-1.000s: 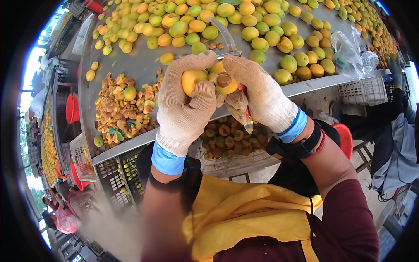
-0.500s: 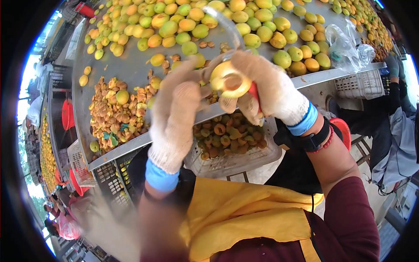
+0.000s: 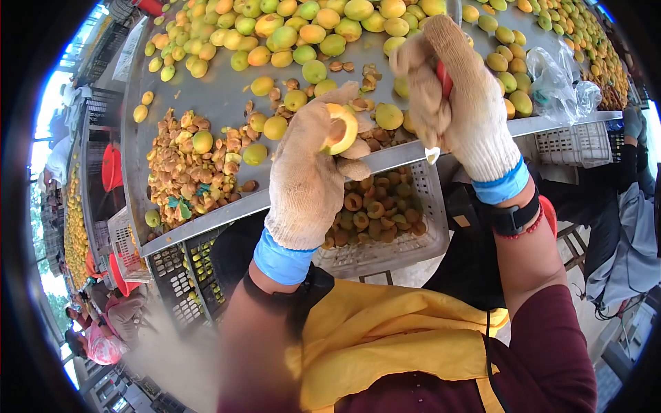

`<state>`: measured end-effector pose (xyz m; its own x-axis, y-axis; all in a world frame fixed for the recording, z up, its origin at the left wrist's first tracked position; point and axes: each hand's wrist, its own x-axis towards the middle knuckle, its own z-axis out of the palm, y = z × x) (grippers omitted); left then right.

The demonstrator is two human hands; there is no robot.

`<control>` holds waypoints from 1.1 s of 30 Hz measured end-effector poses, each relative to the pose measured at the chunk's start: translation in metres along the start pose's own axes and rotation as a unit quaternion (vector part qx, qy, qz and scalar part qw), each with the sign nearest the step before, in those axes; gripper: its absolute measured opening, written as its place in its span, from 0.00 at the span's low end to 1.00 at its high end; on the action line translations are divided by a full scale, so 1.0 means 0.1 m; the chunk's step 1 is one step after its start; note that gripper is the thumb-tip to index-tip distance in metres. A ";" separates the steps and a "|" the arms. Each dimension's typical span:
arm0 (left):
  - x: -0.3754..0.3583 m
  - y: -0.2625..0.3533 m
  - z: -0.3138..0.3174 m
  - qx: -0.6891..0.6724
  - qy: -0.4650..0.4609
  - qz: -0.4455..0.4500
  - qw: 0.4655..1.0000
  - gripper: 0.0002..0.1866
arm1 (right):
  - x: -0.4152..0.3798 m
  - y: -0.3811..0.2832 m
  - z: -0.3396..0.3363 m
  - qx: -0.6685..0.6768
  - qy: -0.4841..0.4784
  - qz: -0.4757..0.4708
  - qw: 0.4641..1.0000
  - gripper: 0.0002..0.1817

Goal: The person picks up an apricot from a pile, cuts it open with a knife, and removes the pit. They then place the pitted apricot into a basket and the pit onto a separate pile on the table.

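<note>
My left hand (image 3: 303, 182), in a beige knit glove, is closed around a cut apricot (image 3: 348, 132) with its hollowed middle facing right. My right hand (image 3: 475, 110), gloved alike, grips a red-handled tool (image 3: 445, 80) to the right of the fruit and higher up. Most of that tool is hidden by my fingers. Both hands are over the front edge of a metal table (image 3: 227, 148). Below them, a white plastic basket (image 3: 435, 230) holds apricot pieces (image 3: 375, 215) with open centres.
Whole yellow and green apricots (image 3: 289, 34) cover the table's far side. A heap of pits and scraps (image 3: 182, 168) lies at its left. Clear plastic bags (image 3: 558, 86) rest at the right edge. Black crates (image 3: 175, 275) stand below left, and a person (image 3: 103, 341) is farther back.
My hands have separated: the right, with the tool, moved up and right, away from the apricot. The left now holds the fruit alone. The long curved metal part of the tool is mostly hidden now.
</note>
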<state>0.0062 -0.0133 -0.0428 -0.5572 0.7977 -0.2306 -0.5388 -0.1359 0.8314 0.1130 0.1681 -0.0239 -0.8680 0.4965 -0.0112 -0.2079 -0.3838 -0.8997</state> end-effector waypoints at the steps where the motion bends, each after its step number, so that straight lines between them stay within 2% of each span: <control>1: 0.02 0.00 -0.01 -0.039 0.012 -0.020 0.999 0.33 | -0.05 0.01 0.06 -0.018 -0.019 -0.010 1.000 0.23; 3: 0.05 0.01 0.00 -0.078 0.024 -0.041 0.996 0.36 | -0.06 0.04 0.13 -0.036 -0.038 -0.019 0.998 0.24; 5: 0.05 0.00 0.04 -0.058 0.061 -0.058 0.995 0.34 | -0.02 0.06 0.15 0.096 -0.069 -0.090 0.989 0.24; 6: 0.03 -0.01 0.08 -0.060 0.061 -0.060 0.995 0.34 | 0.02 0.04 0.20 0.164 -0.027 -0.112 0.980 0.20; 7: 0.01 -0.02 0.14 -0.047 0.063 -0.071 0.994 0.33 | 0.03 0.01 0.22 0.163 -0.025 -0.111 0.980 0.20; 9: 0.00 -0.05 0.18 -0.033 0.064 -0.088 0.994 0.33 | 0.03 -0.05 0.25 0.290 -0.031 -0.062 0.955 0.20; 11: -0.01 -0.09 0.18 -0.045 0.050 -0.114 0.991 0.30 | 0.09 -0.07 0.36 0.276 -0.009 -0.087 0.957 0.21; 13: -0.03 -0.10 0.24 -0.042 0.054 -0.122 0.990 0.30 | 0.16 -0.09 0.42 0.276 0.080 -0.070 0.955 0.21; 14: -0.04 -0.10 0.27 -0.039 0.060 -0.126 0.989 0.29 | 0.14 -0.05 0.37 0.235 0.023 -0.085 0.968 0.19; 17: -0.06 -0.14 0.31 0.027 0.073 -0.098 0.992 0.28 | 0.20 0.06 0.32 0.233 0.022 -0.082 0.969 0.16; 18: -0.05 -0.14 0.33 0.027 0.074 -0.099 0.992 0.28 | 0.46 0.17 0.29 0.217 -0.162 -0.286 0.919 0.14; 19: -0.04 -0.12 0.35 0.025 0.096 -0.109 0.989 0.28 | 0.41 0.27 0.20 0.217 -0.162 -0.284 0.920 0.14; 21: -0.05 -0.07 0.41 0.023 0.119 -0.119 0.985 0.28 | 0.17 0.14 0.35 0.253 0.025 -0.093 0.963 0.10; 22: -0.08 -0.02 0.46 0.044 0.115 -0.106 0.987 0.25 | 0.26 0.23 0.31 0.253 0.025 -0.092 0.963 0.10; 24: -0.09 -0.02 0.49 0.065 0.112 -0.093 0.987 0.22 | 0.49 0.46 0.23 0.267 -0.136 -0.316 0.900 0.11; 27: 0.01 -0.17 0.45 0.075 0.157 -0.061 0.983 0.18 | 0.47 0.45 0.37 0.189 -0.140 -0.347 0.908 0.16; 28: 0.13 -0.34 0.35 0.009 0.190 0.007 0.982 0.17 | 0.19 0.34 0.53 0.373 0.133 -0.071 0.916 0.14; 29: 0.19 -0.33 0.37 -0.057 0.221 0.075 0.971 0.17 | 0.21 0.31 0.53 0.373 0.133 -0.070 0.916 0.14; 30: 0.15 -0.29 0.36 -0.056 0.222 0.075 0.971 0.17 | 0.24 0.29 0.51 0.353 0.069 -0.076 0.930 0.13; 32: 0.02 -0.14 0.35 0.099 0.147 -0.006 0.984 0.18 | 0.18 0.14 0.45 0.271 -0.060 -0.055 0.959 0.19; 33: 0.03 -0.16 0.33 0.098 0.150 -0.008 0.984 0.18 | 0.18 0.16 0.47 0.272 -0.060 -0.052 0.959 0.19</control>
<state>0.0342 0.0102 -0.0406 -0.7266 0.5862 -0.3582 -0.4330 0.0140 0.9013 0.0727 0.1346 -0.0180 -0.8683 0.4738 0.1465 -0.4729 -0.7022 -0.5322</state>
